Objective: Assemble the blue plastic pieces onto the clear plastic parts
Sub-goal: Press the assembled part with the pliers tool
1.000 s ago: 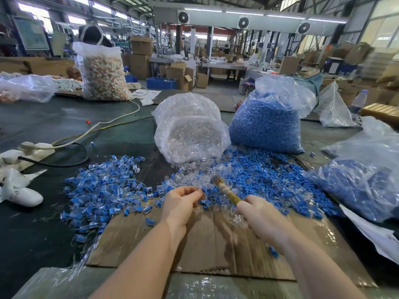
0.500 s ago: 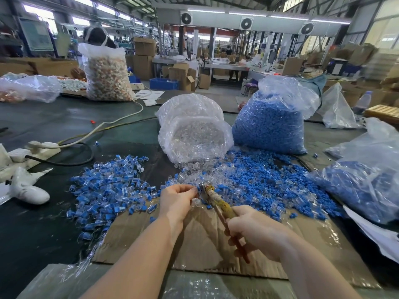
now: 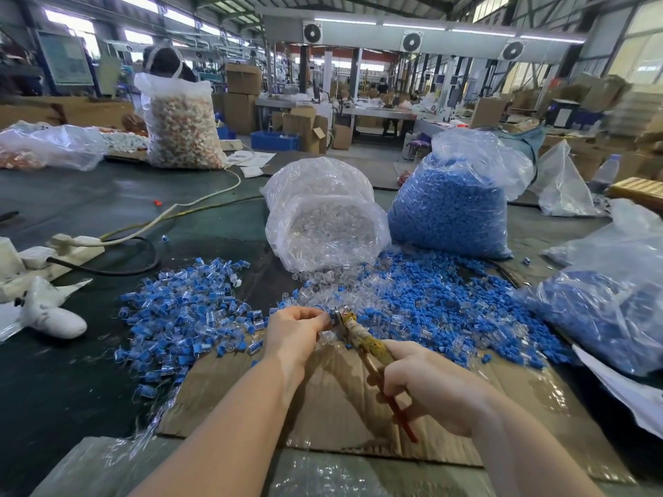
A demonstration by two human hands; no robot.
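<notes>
The left hand pinches a small clear plastic part in its curled fingers, held against the metal nose of yellow-and-red-handled pliers. The right hand has its fingers wrapped round those handles. Both hover over a brown cardboard sheet on the dark counter, just before loose small blue plastic pieces mixed with clear ones. A pile of assembled blue-and-clear parts lies left.

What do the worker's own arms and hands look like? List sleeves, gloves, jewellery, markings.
Both forearms are bare as far as the frame shows; no sleeve edge is in view. The left hand and right hand wear no gloves. No ring, watch, bracelet or marking shows on the visible sides of either hand or wrist. The upper arms lie outside the frame.
</notes>
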